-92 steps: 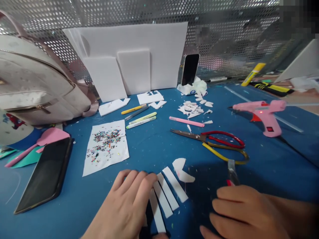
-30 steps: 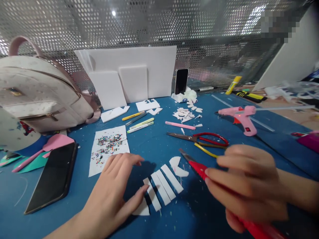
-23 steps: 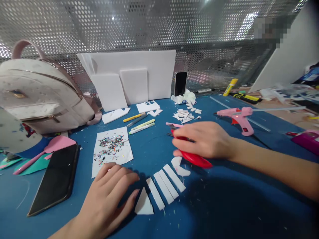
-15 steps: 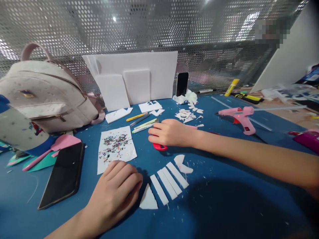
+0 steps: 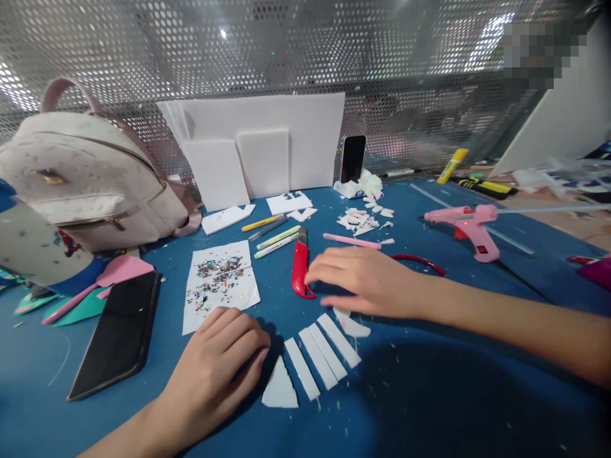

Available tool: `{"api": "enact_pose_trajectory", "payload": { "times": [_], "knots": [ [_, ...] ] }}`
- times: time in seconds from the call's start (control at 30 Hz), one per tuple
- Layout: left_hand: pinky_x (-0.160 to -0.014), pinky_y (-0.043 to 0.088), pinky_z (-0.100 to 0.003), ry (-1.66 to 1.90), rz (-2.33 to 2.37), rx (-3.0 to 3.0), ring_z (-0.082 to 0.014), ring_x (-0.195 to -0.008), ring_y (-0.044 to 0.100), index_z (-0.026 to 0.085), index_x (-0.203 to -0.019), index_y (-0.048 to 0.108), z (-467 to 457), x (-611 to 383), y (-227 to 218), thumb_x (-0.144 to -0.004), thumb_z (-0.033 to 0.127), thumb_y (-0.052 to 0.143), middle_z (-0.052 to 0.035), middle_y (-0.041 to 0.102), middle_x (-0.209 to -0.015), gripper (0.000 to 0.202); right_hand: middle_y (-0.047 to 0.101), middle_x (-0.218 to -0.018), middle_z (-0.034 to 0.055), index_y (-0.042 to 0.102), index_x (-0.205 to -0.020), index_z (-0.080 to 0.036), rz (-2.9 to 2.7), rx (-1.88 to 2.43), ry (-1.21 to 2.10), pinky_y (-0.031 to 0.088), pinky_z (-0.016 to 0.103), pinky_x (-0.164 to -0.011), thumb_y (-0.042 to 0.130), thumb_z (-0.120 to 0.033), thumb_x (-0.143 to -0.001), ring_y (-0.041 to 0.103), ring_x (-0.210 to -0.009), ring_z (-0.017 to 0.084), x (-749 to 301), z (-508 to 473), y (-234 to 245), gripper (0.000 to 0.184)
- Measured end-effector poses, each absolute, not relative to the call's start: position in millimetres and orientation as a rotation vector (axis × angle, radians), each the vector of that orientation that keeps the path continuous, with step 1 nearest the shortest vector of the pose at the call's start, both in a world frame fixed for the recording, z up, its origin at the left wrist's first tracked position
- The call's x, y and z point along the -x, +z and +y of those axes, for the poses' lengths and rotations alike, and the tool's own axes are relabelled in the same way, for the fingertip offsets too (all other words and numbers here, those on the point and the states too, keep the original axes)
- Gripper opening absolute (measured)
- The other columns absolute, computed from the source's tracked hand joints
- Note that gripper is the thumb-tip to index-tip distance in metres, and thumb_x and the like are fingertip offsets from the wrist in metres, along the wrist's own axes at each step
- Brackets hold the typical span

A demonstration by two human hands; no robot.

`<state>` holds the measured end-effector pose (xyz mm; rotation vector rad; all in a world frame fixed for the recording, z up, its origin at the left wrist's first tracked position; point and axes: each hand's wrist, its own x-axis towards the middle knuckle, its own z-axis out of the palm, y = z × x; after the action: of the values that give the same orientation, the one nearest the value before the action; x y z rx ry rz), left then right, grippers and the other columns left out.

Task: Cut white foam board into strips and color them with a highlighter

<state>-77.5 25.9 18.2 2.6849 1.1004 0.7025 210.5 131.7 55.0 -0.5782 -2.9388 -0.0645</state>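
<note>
My left hand (image 5: 219,362) rests on the blue table (image 5: 429,407), its fingers curled in and together; no object shows in it. Beside its fingertips lie a pointed white foam piece (image 5: 280,385) and several white foam strips (image 5: 302,369) in a slanted row. A notched white piece (image 5: 353,326) lies at the row's far end, partly covered by my right hand (image 5: 363,280). That hand is open above the table, fingers stretched to the left and holding nothing. Just left of its fingertips is a red utility knife (image 5: 300,264), lying flat with its blade end pointing away.
Left are a paper with colourful bits (image 5: 222,286), a black phone (image 5: 117,334) and a backpack (image 5: 105,178). Markers (image 5: 277,247), a pink pen (image 5: 351,241) and foam scraps (image 5: 358,219) lie behind the hands. A pink glue gun (image 5: 477,226) with a cord lies right.
My right hand has let go of the red utility knife and moved right and nearer to me. The knife now lies uncovered on the table. My left hand has stayed almost still.
</note>
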Motion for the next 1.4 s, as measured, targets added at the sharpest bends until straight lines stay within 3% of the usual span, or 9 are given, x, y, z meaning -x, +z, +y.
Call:
{"api": "enact_pose_trajectory", "payload": {
  "times": [0.1, 0.2, 0.33, 0.43, 0.77, 0.93, 1.07, 1.3, 1.4],
  "knots": [
    [-0.079, 0.039, -0.034, 0.705, 1.100, -2.654, -0.0171, -0.085, 0.050, 0.021, -0.104, 0.054, 27, 76, 18, -0.096, 0.009, 0.045, -0.0030, 0.061, -0.094, 0.017, 0.063, -0.126, 0.0085, 0.058, -0.129, -0.019, -2.930, 0.692, 0.366, 0.047, 0.042, -0.094, 0.065, -0.050, -0.091, 0.056, -0.113, 0.027, -231, 114, 50, 0.049],
    [-0.080, 0.039, -0.033, 0.714, 1.110, -2.626, -0.0169, -0.086, 0.051, 0.021, -0.104, 0.054, 28, 74, 17, -0.097, 0.008, 0.044, -0.0033, 0.061, -0.094, 0.018, 0.061, -0.130, 0.0077, 0.061, -0.128, -0.021, -2.857, 0.769, 0.607, 0.047, 0.039, -0.097, 0.067, -0.038, -0.091, 0.056, -0.117, 0.025, -244, 103, 44, 0.041],
    [-0.081, 0.041, -0.033, 0.711, 1.132, -2.594, -0.0178, -0.088, 0.051, 0.022, -0.104, 0.055, 28, 72, 18, -0.097, 0.010, 0.044, -0.0041, 0.061, -0.095, 0.018, 0.063, -0.129, 0.0046, 0.061, -0.129, -0.022, -2.639, 0.793, 0.724, 0.043, 0.032, -0.103, 0.060, -0.022, -0.092, 0.057, -0.120, 0.020, -248, 102, 39, 0.036],
    [-0.082, 0.042, -0.031, 0.719, 1.153, -2.586, -0.0171, -0.089, 0.052, 0.023, -0.105, 0.056, 27, 72, 18, -0.096, 0.011, 0.045, -0.0033, 0.061, -0.095, 0.018, 0.068, -0.122, 0.0016, 0.063, -0.123, -0.022, -2.498, 0.900, 0.796, 0.045, 0.025, -0.096, 0.050, -0.020, -0.098, 0.063, -0.110, 0.016, -248, 105, 37, 0.028],
    [-0.084, 0.045, -0.029, 0.706, 1.179, -2.612, -0.0170, -0.090, 0.057, 0.026, -0.106, 0.058, 30, 74, 18, -0.097, 0.019, 0.049, -0.0020, 0.064, -0.096, 0.015, 0.062, -0.119, 0.0043, 0.066, -0.120, -0.024, -2.541, 0.867, 1.057, 0.044, 0.029, -0.096, 0.038, -0.019, -0.104, 0.059, -0.108, 0.016, -248, 108, 45, 0.032],
    [-0.086, 0.045, -0.028, 0.674, 1.188, -2.616, -0.0163, -0.093, 0.057, 0.026, -0.108, 0.058, 29, 76, 18, -0.097, 0.020, 0.049, -0.0013, 0.064, -0.099, 0.015, 0.057, -0.133, 0.0066, 0.059, -0.131, -0.022, -2.656, 0.786, 1.012, 0.037, 0.034, -0.109, 0.052, -0.027, -0.100, 0.050, -0.126, 0.019, -254, 110, 47, 0.032],
    [-0.089, 0.045, -0.030, 0.669, 1.210, -2.646, -0.0169, -0.094, 0.059, 0.027, -0.108, 0.058, 29, 76, 17, -0.097, 0.021, 0.048, -0.0010, 0.065, -0.100, 0.017, 0.052, -0.143, 0.0077, 0.050, -0.142, -0.024, -2.802, 0.684, 0.927, 0.034, 0.040, -0.113, 0.075, -0.035, -0.084, 0.042, -0.135, 0.026, -267, 116, 50, 0.064],
    [-0.090, 0.043, -0.030, 0.662, 1.214, -2.652, -0.0164, -0.094, 0.060, 0.028, -0.108, 0.058, 30, 76, 20, -0.097, 0.023, 0.050, 0.0005, 0.066, -0.099, 0.014, 0.061, -0.130, 0.0074, 0.051, -0.140, -0.024, -2.722, 0.739, 0.968, 0.040, 0.039, -0.104, 0.074, -0.037, -0.086, 0.050, -0.123, 0.025, -264, 113, 40, 0.060],
    [-0.089, 0.043, -0.033, 0.701, 1.254, -2.680, -0.0194, -0.094, 0.061, 0.028, -0.111, 0.057, 25, 74, 19, -0.096, 0.041, 0.054, -0.0001, 0.067, -0.100, 0.020, 0.060, -0.129, 0.0073, 0.051, -0.140, -0.024, -2.690, 0.742, 0.954, 0.040, 0.038, -0.102, 0.075, -0.036, -0.084, 0.050, -0.120, 0.025, -260, 109, 34, 0.063]
  ]
}}
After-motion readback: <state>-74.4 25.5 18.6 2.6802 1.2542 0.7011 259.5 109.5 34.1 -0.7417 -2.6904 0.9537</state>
